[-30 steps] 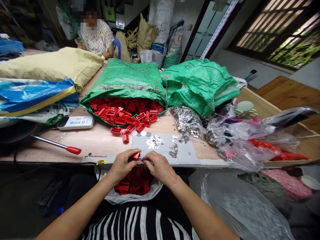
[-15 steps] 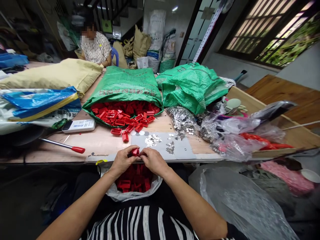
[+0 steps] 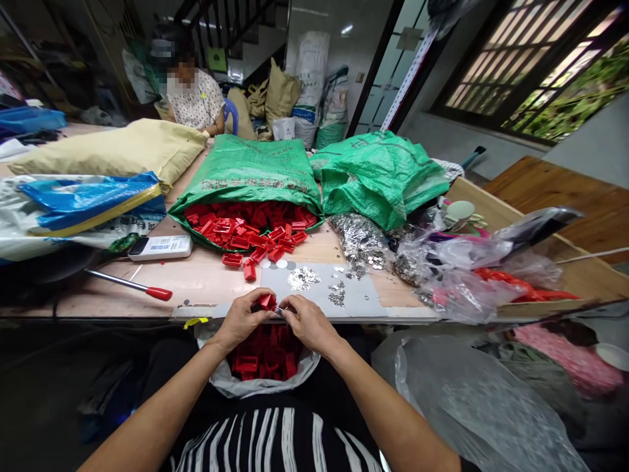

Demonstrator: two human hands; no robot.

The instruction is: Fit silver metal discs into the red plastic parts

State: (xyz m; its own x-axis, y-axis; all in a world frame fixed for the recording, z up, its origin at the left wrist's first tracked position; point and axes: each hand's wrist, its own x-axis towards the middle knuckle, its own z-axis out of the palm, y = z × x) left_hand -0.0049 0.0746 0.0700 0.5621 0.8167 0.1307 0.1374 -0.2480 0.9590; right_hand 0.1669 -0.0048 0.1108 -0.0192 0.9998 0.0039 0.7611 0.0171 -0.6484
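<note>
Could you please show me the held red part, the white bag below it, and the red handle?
Held red part (image 3: 266,302): head view, on its exposed side.
White bag (image 3: 246,391): head view, on its near rim.
Red handle (image 3: 159,293): head view, middle of its grip.

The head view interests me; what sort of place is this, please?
Probably a small workshop: red parts spill from a green sack onto the worktable, small metal pieces lie nearby, and more sacks stand behind.

By the near left corner of the gray mat (image 3: 356,298), the left hand (image 3: 242,320) pinches a red piece (image 3: 268,302) and the right hand (image 3: 309,324) holds a thin metal tool (image 3: 280,310) to it. Small silver discs (image 3: 303,278) lie on the mat; beyond it, a green sack (image 3: 255,160) spills red boxes (image 3: 238,226).
</note>
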